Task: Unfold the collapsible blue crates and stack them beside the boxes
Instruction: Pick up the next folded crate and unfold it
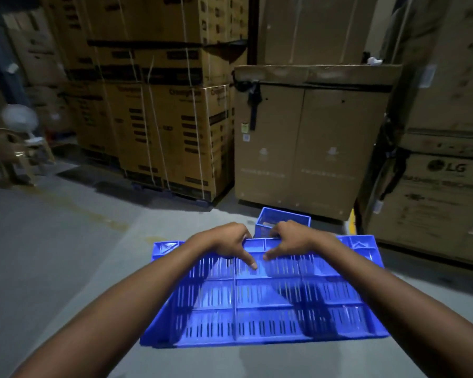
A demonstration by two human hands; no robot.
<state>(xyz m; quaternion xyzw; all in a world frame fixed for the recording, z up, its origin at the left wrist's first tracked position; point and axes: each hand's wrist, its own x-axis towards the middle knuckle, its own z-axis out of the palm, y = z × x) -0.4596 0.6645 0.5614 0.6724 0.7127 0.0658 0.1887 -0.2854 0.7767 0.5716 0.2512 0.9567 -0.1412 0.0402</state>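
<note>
Left hand (231,238) and right hand (290,237) both grip the far rim of the folded blue crate (271,309) before the boxes (298,132) — stiff, probably light slatted plastic, likely best taken by its rims.

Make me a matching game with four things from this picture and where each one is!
Things:
1. flat blue crate
2. small blue bin
3. plastic chair
4. LG box

Places:
a. far left, on the floor
b. far right
c. gripped by the left hand and right hand
d. on the floor just beyond the hands

Pairs: 1-c, 2-d, 3-a, 4-b
</note>
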